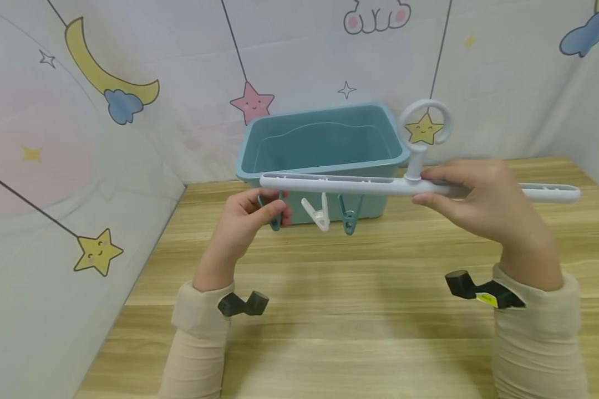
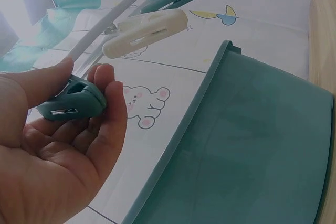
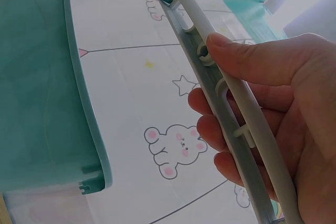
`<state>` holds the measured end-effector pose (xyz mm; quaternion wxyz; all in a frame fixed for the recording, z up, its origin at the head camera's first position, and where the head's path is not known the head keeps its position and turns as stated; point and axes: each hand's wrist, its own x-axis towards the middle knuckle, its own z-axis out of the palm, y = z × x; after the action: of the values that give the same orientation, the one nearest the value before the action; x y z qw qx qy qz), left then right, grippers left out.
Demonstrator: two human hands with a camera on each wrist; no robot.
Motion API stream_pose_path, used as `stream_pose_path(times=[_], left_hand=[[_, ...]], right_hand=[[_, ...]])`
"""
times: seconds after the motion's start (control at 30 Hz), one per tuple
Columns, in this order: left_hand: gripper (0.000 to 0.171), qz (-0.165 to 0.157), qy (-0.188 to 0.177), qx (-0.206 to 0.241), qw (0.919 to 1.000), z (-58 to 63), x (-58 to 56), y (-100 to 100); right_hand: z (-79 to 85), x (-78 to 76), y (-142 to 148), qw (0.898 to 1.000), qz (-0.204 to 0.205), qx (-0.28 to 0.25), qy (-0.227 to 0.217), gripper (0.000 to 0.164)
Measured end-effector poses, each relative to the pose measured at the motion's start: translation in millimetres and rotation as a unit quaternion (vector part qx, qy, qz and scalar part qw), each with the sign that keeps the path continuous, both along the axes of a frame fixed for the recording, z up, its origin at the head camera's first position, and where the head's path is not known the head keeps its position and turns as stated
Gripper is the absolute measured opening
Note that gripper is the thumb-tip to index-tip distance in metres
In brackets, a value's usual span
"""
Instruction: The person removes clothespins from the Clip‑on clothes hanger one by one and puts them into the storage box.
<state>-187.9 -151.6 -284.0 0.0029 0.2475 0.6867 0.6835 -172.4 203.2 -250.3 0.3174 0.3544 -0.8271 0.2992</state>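
Note:
My right hand (image 1: 484,199) grips a white clip hanger (image 1: 329,184) by its bar, just right of the ring-shaped hook (image 1: 404,124). The bar is held level above the table. Below its left part hang a white clothespin (image 1: 318,212) and a teal clothespin (image 1: 350,215). At the bar's left end, my left hand (image 1: 244,221) pinches another teal clothespin (image 2: 73,100) between thumb and fingers. In the right wrist view, my thumb and fingers wrap the hollow bar (image 3: 231,114), whose underside shows small inner hooks.
Behind the hanger, a teal plastic bin (image 1: 324,166) stands on the wooden table (image 1: 329,310) against a white backdrop (image 1: 299,50) printed with stars, moons and bears. The backdrop also runs along the left side. Black wrist cameras sit on both sleeves (image 1: 199,327).

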Motion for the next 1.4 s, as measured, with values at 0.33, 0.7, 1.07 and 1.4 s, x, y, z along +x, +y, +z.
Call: stream_pose_path(times=[0.33,0.7,1.07,1.4], left_hand=[[0.027,-0.063,-0.042,0.027,0.9967,-2.2,-2.7,-5.0],[0.011,0.007,-0.027,0.041,0.9988,3.1,2.0,2.3],[0.012,0.133,0.078,-0.018,0.9879,4.1,8.4,13.8],[0.009,0.252,0.321,-0.079,0.9095,-4.7,3.5,24.7]], right_hand=[[-1.5,-0.1,-0.6,1.000,0.000,0.009,-0.001,0.033],[-2.7,-0.8,-3.6,1.000,0.024,0.012,-0.017,0.030],[-5.0,-2.3,-0.8,0.999,0.036,0.011,-0.006,0.028],[-3.6,-0.8,-1.4,0.999,0.034,0.022,-0.011,0.029]])
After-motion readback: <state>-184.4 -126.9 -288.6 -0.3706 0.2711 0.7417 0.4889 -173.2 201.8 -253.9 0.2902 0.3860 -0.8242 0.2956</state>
